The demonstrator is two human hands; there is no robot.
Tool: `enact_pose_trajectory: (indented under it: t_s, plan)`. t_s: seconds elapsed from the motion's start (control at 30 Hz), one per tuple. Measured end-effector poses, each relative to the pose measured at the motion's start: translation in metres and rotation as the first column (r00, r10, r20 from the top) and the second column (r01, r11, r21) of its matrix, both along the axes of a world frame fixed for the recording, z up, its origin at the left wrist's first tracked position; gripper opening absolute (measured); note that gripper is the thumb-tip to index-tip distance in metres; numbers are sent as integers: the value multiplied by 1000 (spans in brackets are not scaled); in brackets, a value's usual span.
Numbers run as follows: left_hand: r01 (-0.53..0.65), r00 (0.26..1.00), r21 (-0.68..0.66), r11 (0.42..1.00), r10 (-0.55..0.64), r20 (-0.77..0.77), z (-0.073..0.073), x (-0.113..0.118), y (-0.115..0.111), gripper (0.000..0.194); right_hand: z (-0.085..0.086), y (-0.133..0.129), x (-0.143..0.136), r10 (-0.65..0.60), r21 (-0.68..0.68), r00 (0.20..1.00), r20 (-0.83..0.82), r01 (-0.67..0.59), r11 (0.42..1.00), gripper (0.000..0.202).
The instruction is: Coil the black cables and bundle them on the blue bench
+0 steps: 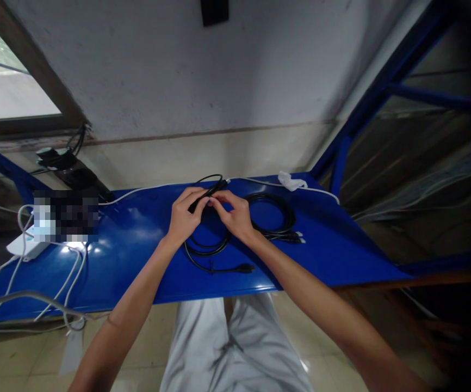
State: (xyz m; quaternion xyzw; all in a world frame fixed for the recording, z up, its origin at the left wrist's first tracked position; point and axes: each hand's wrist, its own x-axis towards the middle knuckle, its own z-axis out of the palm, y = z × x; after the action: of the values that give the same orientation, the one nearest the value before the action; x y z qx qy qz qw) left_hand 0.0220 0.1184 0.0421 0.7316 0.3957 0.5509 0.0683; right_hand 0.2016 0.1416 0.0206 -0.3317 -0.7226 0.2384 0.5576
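Fingers of the left hand (184, 214) pinch a bunched black cable (219, 187) near the back edge of the blue table (325, 256); the right hand (236, 215) meets it with curled fingers, grip unclear; further right lies a coiled cable (290, 215)

Worktop (121, 256): smooth, high gloss. Held cable (215, 189) and coil (289, 215): plastic or rubber, slight sheen. Plug tips (302, 240) look metal. Power strip (25, 247): smooth plastic. Wad (290, 181): crumpled, material unclear. Trousers (235, 348): matt creased cloth. Wall (157, 71): matt, scuffed. Floor (137, 359): shiny tile.
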Motion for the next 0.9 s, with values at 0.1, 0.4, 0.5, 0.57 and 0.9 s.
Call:
enact_pose_trajectory:
  t_s: [0.1,0.4,0.5,0.57,0.9]
  plan:
    - [1,1000,0,1000,-1,21,0,0,1,23,1,1,1,41,-37,998,-53,-43,998,25]
    - [14,996,-26,1000,-12,84,-5,1,3,20,2,1,-5,156,-186,960,-232,-201,962,27]
    - [10,996,-26,1000,-7,88,-5,1,3,20,2,1,-8,175,-244,941,-288,-249,937,30]
    - [2,996,-39,999,1,87,-4,1,2,22,1,2,-9,186,-276,923,-336,-285,918,31]
    - [17,983,-162,987,14,186,-10,4,0,34,2,4,-7,144,-406,872,-467,-356,841,31]
